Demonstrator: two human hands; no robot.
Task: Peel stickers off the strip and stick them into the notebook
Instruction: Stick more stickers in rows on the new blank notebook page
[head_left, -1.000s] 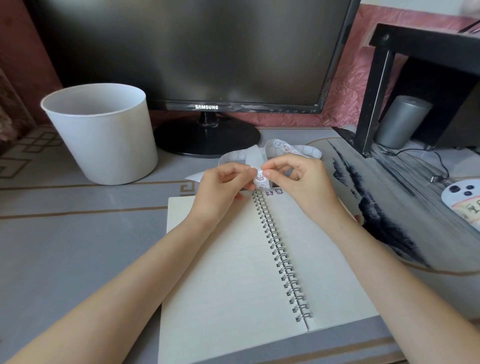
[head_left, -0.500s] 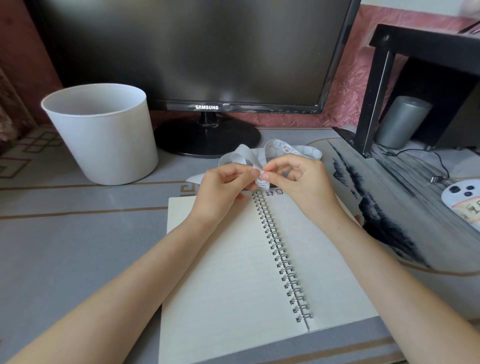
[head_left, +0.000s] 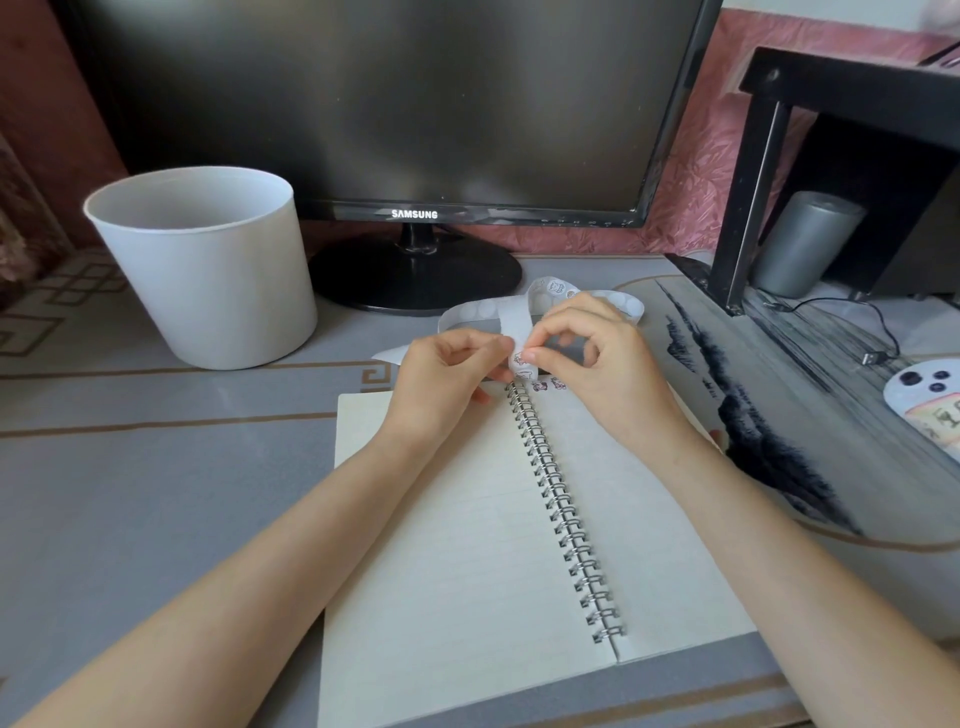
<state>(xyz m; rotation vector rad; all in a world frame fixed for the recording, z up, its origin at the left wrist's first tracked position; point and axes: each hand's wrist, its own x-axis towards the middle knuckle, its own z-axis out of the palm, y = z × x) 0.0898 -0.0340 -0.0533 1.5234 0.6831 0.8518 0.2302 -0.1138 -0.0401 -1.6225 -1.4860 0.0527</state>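
The left hand (head_left: 447, 379) and right hand (head_left: 597, 364), fingers curled, pinch the end of the sticker strip (head_left: 511, 317) just above the top edge of the notebook (head_left: 457, 530). The held end points down at the spiral binding (head_left: 561, 499); the rest loops away beyond the notebook.

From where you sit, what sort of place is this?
Probably a home desk: a Samsung monitor stands at the back, and an open spiral notebook lies on a grey desk mat.
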